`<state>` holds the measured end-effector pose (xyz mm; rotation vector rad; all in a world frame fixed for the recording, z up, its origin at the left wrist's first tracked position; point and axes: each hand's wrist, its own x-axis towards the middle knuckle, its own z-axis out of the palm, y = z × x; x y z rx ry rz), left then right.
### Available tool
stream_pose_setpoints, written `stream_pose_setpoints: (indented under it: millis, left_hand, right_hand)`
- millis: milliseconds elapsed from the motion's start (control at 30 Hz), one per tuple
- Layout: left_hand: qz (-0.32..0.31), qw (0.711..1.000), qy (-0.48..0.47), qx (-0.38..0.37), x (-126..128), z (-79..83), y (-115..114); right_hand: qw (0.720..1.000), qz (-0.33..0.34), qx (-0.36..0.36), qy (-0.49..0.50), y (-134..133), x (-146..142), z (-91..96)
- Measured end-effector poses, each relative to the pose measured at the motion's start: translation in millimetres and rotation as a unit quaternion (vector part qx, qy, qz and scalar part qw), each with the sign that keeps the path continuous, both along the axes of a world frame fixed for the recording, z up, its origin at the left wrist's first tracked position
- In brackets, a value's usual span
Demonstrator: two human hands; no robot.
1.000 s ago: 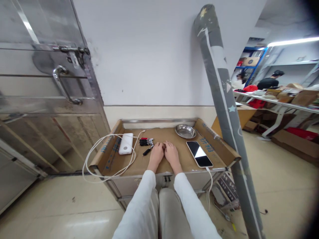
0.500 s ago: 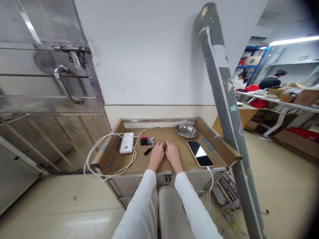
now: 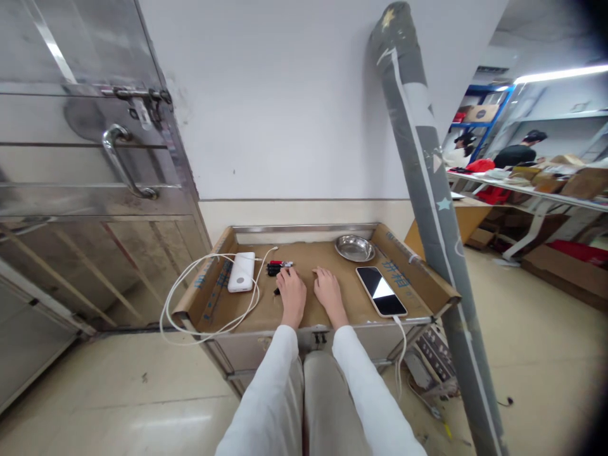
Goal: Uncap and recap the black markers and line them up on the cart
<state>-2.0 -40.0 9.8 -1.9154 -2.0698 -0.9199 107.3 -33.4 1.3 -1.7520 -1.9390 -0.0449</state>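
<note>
My left hand [image 3: 291, 295] rests palm down on the cardboard-lined cart top, fingers loosely bent and slightly apart at the near end of several markers. Those markers [image 3: 274, 268] lie side by side, black ones with a red one [image 3: 281, 263] at the back. Part of a lone black marker [image 3: 277, 291] peeks out by the left hand, which hides the rest of it. A short gap to the right, my right hand [image 3: 329, 294] lies on the cardboard [image 3: 308, 253] with fingers extended and nothing visible in it.
A white power bank [image 3: 242, 272] with a looped white cable [image 3: 166, 310] sits at the left. To the right are a plugged-in phone [image 3: 381, 291] and a round metal dish [image 3: 355, 247]. A long grey roll [image 3: 427, 190] leans against the wall beyond the cart's right side.
My left hand has moved left, away from my right hand, and now covers much of the lone black marker and the markers' near ends. My right hand has stayed in place.
</note>
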Motion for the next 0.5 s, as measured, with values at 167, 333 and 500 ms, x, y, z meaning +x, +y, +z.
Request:
stream_pose_setpoints:
  millis: [167,333,500]
  left_hand:
    - [0.067,0.997,0.024,-0.002,-1.7,-0.4,-9.0]
    - [0.095,0.994,0.053,-0.005,-8.9,-3.7,-13.1]
    - [-0.055,0.995,0.077,-0.028,-9.2,-10.6,-2.1]
  right_hand:
    - [1.000,0.006,0.001,0.002,-1.3,-0.3,0.5]
    - [1.000,0.004,0.002,0.003,-1.2,-1.1,0.3]
    - [0.998,0.006,0.010,0.059,6.6,0.9,2.0]
